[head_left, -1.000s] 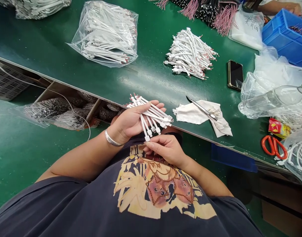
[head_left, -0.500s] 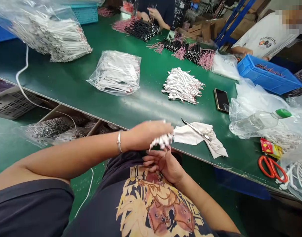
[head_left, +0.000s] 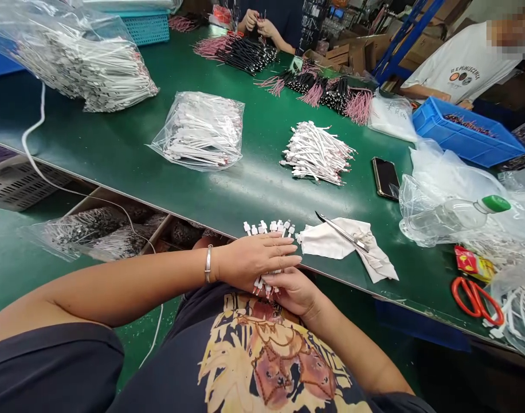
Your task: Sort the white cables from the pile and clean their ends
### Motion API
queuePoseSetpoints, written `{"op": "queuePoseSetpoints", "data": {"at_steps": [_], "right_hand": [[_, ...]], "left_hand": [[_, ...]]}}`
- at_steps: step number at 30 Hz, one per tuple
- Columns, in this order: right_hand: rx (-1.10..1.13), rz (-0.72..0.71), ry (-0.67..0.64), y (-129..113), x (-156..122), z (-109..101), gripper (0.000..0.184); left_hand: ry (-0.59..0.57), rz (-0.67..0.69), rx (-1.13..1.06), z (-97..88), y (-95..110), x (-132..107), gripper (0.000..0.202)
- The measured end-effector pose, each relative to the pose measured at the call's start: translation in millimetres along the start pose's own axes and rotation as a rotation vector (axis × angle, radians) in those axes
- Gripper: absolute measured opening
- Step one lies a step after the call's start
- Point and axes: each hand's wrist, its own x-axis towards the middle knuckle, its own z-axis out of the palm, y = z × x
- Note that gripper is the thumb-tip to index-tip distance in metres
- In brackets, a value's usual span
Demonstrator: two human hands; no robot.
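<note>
A small bunch of short white cables (head_left: 262,228) with white connectors fans out at the near edge of the green table. My left hand (head_left: 260,258) lies flat across the middle of it, fingers stretched to the right. Below, my right hand (head_left: 290,289) grips the lower ends, thumb on top; red wire tips poke out near my shirt. The cables' middle is hidden under my left palm. Just right of my hands, curved tweezers (head_left: 342,232) rest on a white cloth (head_left: 326,244). Farther back is a loose pile of similar white cables (head_left: 317,152).
Bagged white cables (head_left: 202,132) lie left of the pile. To the right are a phone (head_left: 385,178), a plastic bottle (head_left: 447,218), red-handled scissors (head_left: 476,301) and a blue bin (head_left: 466,129). Across the table, a co-worker's hands (head_left: 260,24) work near black and pink wires (head_left: 247,54).
The bunch has come down from between my hands to the table edge and spread into a fan. My left hand has lowered flat over it, and my right fingers have closed on its lower ends.
</note>
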Motion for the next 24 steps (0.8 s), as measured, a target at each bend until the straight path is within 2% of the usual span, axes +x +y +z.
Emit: {"op": "queuePoseSetpoints", "data": {"at_steps": [3, 5, 9, 13, 15, 18, 20, 21, 24], "right_hand": [[0.027, 0.006, 0.089, -1, 1, 6, 0.035], [0.045, 0.022, 0.103, 0, 1, 9, 0.037], [0.051, 0.082, 0.04, 1, -1, 13, 0.033], [0.037, 0.159, -0.022, -3, -4, 11, 0.037], [0.044, 0.208, -0.063, -6, -5, 9, 0.041], [0.056, 0.24, -0.08, -8, -6, 7, 0.042], [0.054, 0.236, -0.075, -8, -7, 7, 0.04], [0.047, 0.233, -0.078, -8, -7, 7, 0.04], [0.023, 0.216, -0.101, -4, -7, 8, 0.042]], "left_hand": [[-0.024, -0.032, 0.012, -0.9, 4, -1, 0.084], [-0.036, -0.067, 0.02, -2.4, 9, -3, 0.085], [-0.044, -0.199, 0.004, -13.1, 27, -12, 0.084], [-0.01, -0.386, -0.112, -29.7, 48, -36, 0.065], [0.074, -0.51, -0.261, -32.7, 54, -51, 0.051], [0.322, -0.893, -0.465, -23.7, 55, -66, 0.021], [0.45, -1.092, -0.619, -11.2, 51, -65, 0.026], [0.49, -1.134, -0.724, -4.2, 49, -60, 0.029], [0.576, -1.119, -1.163, 15.5, 44, -38, 0.034]]}}
